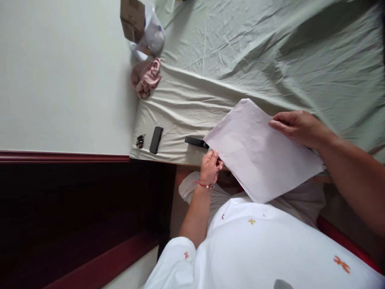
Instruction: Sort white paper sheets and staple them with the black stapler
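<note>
Here the left hand (210, 166) pinched the lower corner of the pale lilac folded cloth (258, 150) above the grey-green bedsheet (255, 52), the right hand (296, 126) clasped its far edge, and either loose grip could let it sag and unfold.

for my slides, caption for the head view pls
Both hands, left hand and right hand, hold a pale sheet over a bed.

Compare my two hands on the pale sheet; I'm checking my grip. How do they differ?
The left hand pinches one edge of the pale sheet with bunched fingertips; the right hand lies flatter over the opposite edge, fingers extended. The left hand's wrist wears a red bracelet; the right hand's is bare. Both hold the same sheet.
</note>
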The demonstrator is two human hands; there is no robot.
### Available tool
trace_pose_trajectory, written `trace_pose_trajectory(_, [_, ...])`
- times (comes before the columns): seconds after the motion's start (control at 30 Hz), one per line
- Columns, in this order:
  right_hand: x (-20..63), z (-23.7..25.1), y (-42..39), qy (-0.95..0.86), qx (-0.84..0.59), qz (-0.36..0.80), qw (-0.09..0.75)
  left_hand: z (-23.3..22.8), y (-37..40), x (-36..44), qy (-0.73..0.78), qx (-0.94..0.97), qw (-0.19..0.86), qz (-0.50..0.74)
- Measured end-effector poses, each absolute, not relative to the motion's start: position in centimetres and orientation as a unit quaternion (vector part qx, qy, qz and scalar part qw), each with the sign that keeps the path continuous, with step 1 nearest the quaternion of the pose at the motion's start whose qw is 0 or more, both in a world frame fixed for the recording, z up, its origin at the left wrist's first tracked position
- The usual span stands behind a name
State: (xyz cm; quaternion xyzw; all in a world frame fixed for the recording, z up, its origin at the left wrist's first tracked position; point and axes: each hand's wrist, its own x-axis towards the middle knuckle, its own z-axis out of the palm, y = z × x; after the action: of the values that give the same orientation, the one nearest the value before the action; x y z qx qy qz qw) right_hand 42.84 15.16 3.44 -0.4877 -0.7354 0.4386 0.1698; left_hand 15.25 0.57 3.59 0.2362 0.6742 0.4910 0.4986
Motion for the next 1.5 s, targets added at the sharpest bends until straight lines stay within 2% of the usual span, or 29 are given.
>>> trace_pose_trajectory(0.17, [42.7, 3.2, 15.2, -0.756, -0.473, 0.427, 0.148, 3.7, 0.9, 14.6, 0.685, 0.218, 0.504, 0.479])
trace_pose_trajectory(0.4, [43.5, 2.7, 15.8, -0.776, -0.429, 0.45, 0.109, 3.6, 1.9, 13.0, 0.718, 0.189, 0.397, 0.539])
trace_pose_trajectory(0.67, [43.8, 2.2, 16.1, -0.792, -0.393, 0.459, 0.085, 2.6, 1.9, 13.1, 0.714, 0.22, 0.375, 0.549])
trace_pose_trajectory(1.0, [43.2, 3.0, 16.0, -0.775, -0.434, 0.453, 0.073, 2.8, 2.5, 13.4, 0.738, 0.147, 0.347, 0.56])
trace_pose_trajectory(1.07, [43.1, 3.5, 15.8, -0.757, -0.446, 0.473, 0.067, 3.0, 2.6, 13.4, 0.742, 0.136, 0.348, 0.556])
trace_pose_trajectory(1.3, [41.6, 6.0, 15.0, -0.553, -0.506, 0.658, 0.067, 3.4, 2.9, 12.4, 0.76, 0.087, 0.354, 0.538])
trace_pose_trajectory(1.5, [39.2, 6.3, 17.2, -0.493, -0.548, 0.671, 0.075, 3.9, 3.8, 12.1, 0.773, 0.051, 0.35, 0.526])
